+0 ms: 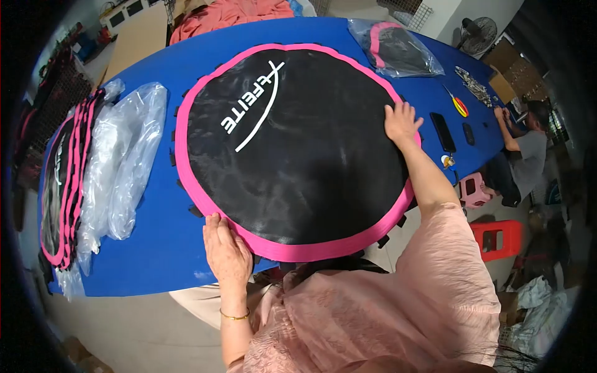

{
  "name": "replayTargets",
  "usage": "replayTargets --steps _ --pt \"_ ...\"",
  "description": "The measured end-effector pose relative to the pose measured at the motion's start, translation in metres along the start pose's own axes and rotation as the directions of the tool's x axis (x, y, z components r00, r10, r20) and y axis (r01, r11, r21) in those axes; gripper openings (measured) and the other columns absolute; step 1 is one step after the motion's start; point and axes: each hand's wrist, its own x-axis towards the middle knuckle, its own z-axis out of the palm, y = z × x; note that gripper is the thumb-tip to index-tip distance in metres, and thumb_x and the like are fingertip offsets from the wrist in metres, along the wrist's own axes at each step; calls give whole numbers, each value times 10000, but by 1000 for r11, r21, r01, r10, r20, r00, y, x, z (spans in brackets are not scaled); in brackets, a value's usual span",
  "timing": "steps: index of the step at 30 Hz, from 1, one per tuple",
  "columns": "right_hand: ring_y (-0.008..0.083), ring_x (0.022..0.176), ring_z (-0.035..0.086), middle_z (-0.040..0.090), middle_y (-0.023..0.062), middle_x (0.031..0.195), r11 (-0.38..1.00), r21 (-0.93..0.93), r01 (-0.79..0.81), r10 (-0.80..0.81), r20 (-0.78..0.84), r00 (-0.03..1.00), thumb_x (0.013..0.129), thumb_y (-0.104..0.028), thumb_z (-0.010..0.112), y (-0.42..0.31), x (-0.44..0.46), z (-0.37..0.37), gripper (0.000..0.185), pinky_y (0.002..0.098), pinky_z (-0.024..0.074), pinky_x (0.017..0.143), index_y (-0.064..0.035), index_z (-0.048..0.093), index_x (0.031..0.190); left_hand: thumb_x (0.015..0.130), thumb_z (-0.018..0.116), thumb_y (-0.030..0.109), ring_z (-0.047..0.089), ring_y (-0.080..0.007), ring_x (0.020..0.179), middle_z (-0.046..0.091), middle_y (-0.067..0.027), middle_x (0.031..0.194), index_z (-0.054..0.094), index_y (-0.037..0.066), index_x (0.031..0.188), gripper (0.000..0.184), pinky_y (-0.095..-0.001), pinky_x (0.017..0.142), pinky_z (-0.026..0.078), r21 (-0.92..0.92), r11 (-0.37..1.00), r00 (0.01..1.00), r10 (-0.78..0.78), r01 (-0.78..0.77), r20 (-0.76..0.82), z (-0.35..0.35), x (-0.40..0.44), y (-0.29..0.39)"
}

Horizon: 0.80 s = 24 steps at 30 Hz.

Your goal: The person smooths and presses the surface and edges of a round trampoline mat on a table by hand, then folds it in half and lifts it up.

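Note:
A large round black trampoline mat (311, 149) with a pink border and small black tabs round its rim lies spread out on the blue table (168, 273). White lettering and a curved white stripe run across its upper left part. My left hand (227, 248) rests on the pink border at the lower left, fingers extended close together and pointing away from me. On the mat's right side, my right hand (403, 123) lies flat with its fingers spread, over the black fabric near the border. Neither hand grips anything.
Folded pink-edged mats (71, 180) and clear plastic bags (124, 161) lie at the left. A bagged mat (398, 50) is at the far right, near yellow-red snips (459, 107), a black phone (443, 132) and metal pieces (474, 86). Another person (528, 149) sits beyond; a red stool (497, 240) stands right.

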Motion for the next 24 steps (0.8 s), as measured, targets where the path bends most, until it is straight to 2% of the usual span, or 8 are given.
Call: replayTargets --steps 6,10,12,13,16,19,21,24 --pt "376 1580 268 340 173 1691 990 -93 -103 108 54 993 1092 -551 344 52 -13 -13 673 716 110 1238 -144 385 1627 922 581 30 497 -466 1408 567 -296 1443 588 -76 1308 400 -548 1219 362 29 1000 999 6 -7 48 -1 1 -1" --pt "375 1591 248 314 169 1706 989 -59 -139 145 115 983 1095 -556 319 51 -14 -16 670 712 104 1242 -163 376 1635 926 582 37 496 -462 1411 571 -295 1440 587 -76 1316 406 -545 1223 360 32 999 999 10 -11 36 0 -1 -3" --pt "374 1591 248 314 164 1707 974 -30 -223 225 147 963 1093 -566 313 50 -13 -14 679 712 109 1242 -163 367 1637 929 581 39 497 -461 1411 574 -295 1437 587 -76 1321 408 -544 1223 360 23 1000 1000 8 -9 25 -1 0 -2" --pt "374 1591 248 314 164 1707 975 -29 -218 220 142 965 1093 -566 313 49 -14 -13 679 712 109 1242 -163 367 1637 931 580 39 497 -460 1411 574 -295 1437 585 -77 1326 412 -543 1222 361 22 1000 1000 6 -7 25 -1 0 -1" --pt "369 1591 247 289 160 1718 998 -50 -44 51 140 989 1092 -584 297 47 -27 -16 687 704 114 1245 -188 324 1653 926 584 37 498 -460 1410 571 -295 1441 583 -81 1334 425 -545 1219 364 16 1000 1000 -4 4 23 -1 0 0" --pt "366 1596 235 281 158 1721 998 -41 -49 55 151 987 1092 -588 290 41 -30 -24 684 701 117 1246 -199 321 1654 908 599 38 498 -464 1408 564 -295 1447 581 -84 1336 446 -552 1217 364 22 1000 1000 -2 1 28 0 -1 -1" --pt "361 1597 233 285 158 1719 990 -45 -137 142 133 981 1091 -591 297 35 -24 -19 685 696 125 1247 -196 330 1649 876 627 45 493 -479 1403 555 -300 1452 578 -85 1336 480 -562 1214 363 10 1000 999 3 -4 43 0 -1 -2" --pt "363 1590 246 289 172 1715 994 -21 -104 106 114 988 1090 -592 303 7 -13 -8 691 702 133 1241 -183 332 1646 870 632 47 489 -482 1405 552 -304 1453 575 -85 1337 488 -562 1212 364 1 1000 998 2 -2 56 -4 1 0"
